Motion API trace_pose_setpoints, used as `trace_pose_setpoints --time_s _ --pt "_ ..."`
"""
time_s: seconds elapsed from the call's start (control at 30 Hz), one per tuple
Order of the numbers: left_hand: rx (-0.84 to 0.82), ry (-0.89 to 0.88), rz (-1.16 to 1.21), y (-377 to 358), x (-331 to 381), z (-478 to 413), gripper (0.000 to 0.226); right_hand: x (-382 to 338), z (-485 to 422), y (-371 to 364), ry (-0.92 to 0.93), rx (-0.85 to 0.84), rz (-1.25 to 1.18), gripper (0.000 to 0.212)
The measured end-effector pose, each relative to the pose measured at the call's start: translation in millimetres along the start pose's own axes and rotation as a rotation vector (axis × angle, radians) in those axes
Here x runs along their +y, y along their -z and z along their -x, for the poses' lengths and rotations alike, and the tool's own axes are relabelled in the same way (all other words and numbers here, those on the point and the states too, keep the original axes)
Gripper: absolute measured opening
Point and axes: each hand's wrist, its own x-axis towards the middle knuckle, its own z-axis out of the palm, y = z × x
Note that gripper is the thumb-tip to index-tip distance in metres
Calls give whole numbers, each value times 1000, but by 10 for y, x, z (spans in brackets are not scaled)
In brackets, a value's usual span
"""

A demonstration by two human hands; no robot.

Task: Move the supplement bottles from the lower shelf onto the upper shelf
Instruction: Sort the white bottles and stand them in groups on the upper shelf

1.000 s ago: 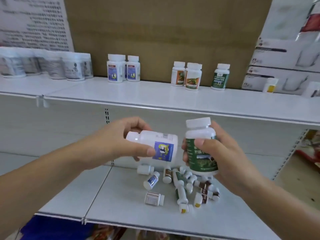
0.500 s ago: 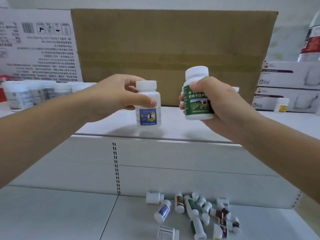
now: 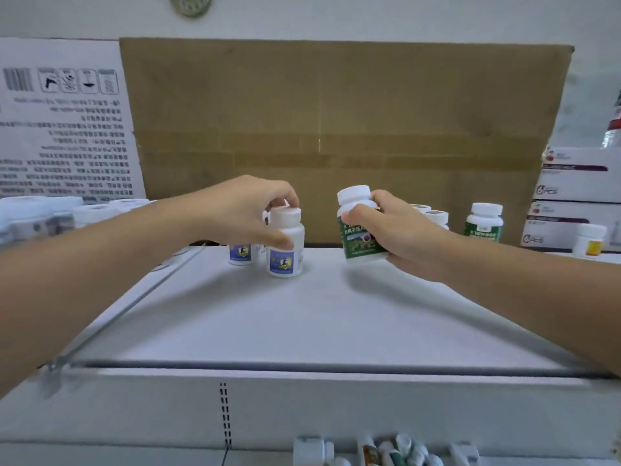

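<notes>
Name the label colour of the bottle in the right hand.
Dark green label with white writing, best seen in the head view.

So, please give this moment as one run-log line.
left hand: grips blue-label bottle, upright on upper shelf | right hand: grips green-label bottle, tilted

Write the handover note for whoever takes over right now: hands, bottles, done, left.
Left hand: grips the blue-label bottle near its cap, upright, at or just touching the upper shelf, beside a second blue-label bottle.
Right hand: grips the green-label bottle, slightly tilted, just above the shelf.
Done: several bottles stand at the back of the upper shelf, among them a standing green-label bottle.
Left: set down and release both held bottles, then bring up the pile of bottles lying on the lower shelf.
</notes>
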Motion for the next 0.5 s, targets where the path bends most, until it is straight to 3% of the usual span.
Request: trace_pose_setpoints --time_s 0.17,0.33,0.5 --pt "87 -7 -168 -165 -208 -92 62 258 -96 -47 20 79 23 49" --pt "105 1 -199 -236 -317 -124 51 341 -129 -21 48 46 39 61" --pt "103 7 -194 -321 -351 -128 60 369 -140 -26 44 1 35 44"
